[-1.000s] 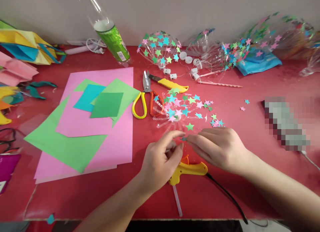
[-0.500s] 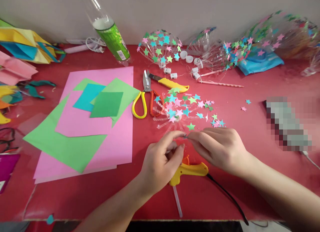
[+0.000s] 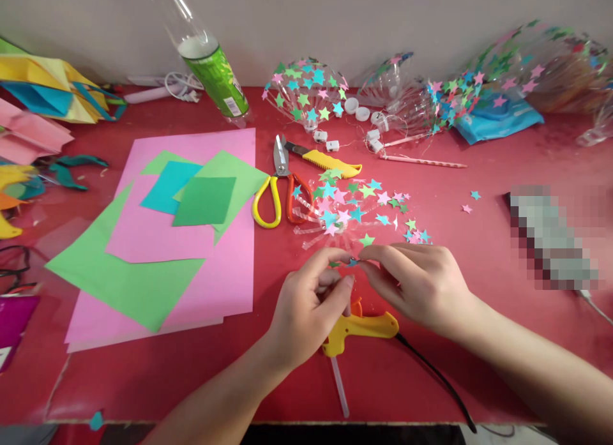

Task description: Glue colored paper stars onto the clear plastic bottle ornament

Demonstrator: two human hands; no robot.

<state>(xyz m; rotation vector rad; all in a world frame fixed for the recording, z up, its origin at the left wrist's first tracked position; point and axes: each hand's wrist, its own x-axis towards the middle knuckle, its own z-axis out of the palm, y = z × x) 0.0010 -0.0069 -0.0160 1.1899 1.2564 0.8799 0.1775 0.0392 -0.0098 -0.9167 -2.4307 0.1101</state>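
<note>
One blue star (image 3: 353,262) had turned since earlier, partly hidden between left hand (image 3: 302,301) and right hand (image 3: 426,280). Both curled — whether either gripped it, I couldn't tell.

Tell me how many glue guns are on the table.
1: the yellow glue gun, lying on the red table, partly covered by the left hand. Others may be hidden.

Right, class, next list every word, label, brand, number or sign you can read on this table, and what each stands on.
No word, brand or number can be read clearly.
Green bottle label: lettering at its right edge, unreadable.
Barcode on that label: visible, digits too small.
Purple item: dark mark on a white patch, unreadable.
Grey device: pixelated, nothing readable.
</note>
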